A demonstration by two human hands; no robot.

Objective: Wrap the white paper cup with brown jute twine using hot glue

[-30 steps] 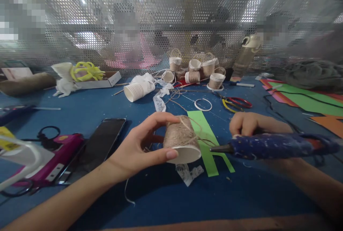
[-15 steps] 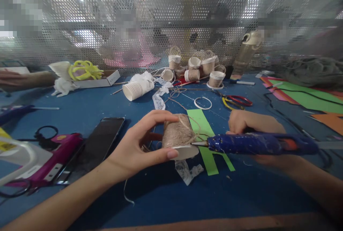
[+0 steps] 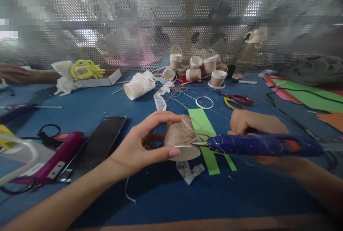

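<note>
A paper cup wrapped in brown twine (image 3: 179,132) lies on its side, its white rim facing me. My left hand (image 3: 146,139) grips it from the left, thumb near the rim and fingers over the top. A blue glue gun (image 3: 257,144) is held in my right hand (image 3: 257,122), its metal nozzle touching or very close to the twine beside the rim. Loose twine loops off the cup's right side. Behind and to the right of the cup lie green paper strips (image 3: 205,127). A scrap of white lace (image 3: 189,173) is just below the cup.
A phone (image 3: 107,134) and a magenta power strip (image 3: 63,152) lie at left. Farther back are stacked paper cups (image 3: 134,89), small twine baskets (image 3: 210,63), a white ring (image 3: 204,102) and scissors (image 3: 238,100). Coloured paper (image 3: 308,95) is at right. Another person's hand (image 3: 16,73) shows at far left.
The whole view has shifted slightly, moving most things a little to the right in the picture. Both hands keep their holds, and the nozzle remains at the cup's rim.
</note>
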